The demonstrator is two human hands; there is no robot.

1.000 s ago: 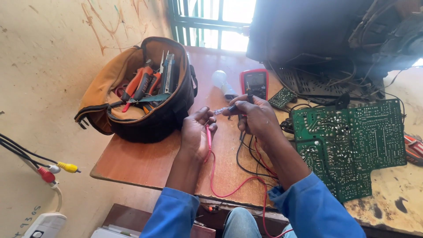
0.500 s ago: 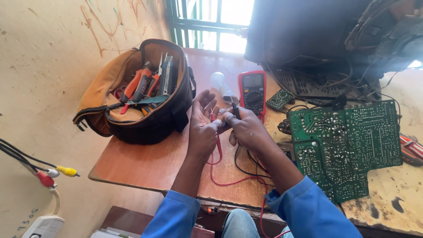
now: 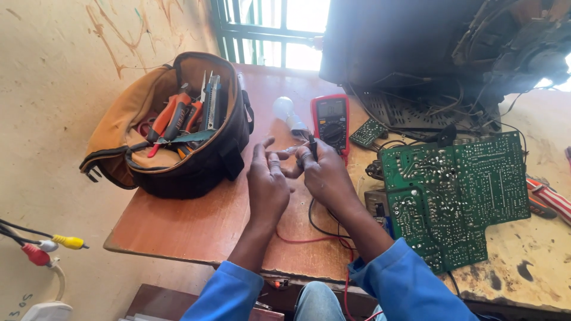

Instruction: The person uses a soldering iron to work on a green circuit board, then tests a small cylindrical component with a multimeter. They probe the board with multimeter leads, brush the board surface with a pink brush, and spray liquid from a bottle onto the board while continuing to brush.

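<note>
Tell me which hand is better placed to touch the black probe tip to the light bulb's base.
Probably the right hand: it pinches the black probe upright, just below the light bulb. The left hand is open-fingered beside it, holding no probe that shows.

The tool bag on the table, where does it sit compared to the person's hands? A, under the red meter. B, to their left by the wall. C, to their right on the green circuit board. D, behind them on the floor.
B: the open tool bag sits on the wooden table next to the wall, left of the left hand and right hand.
</note>
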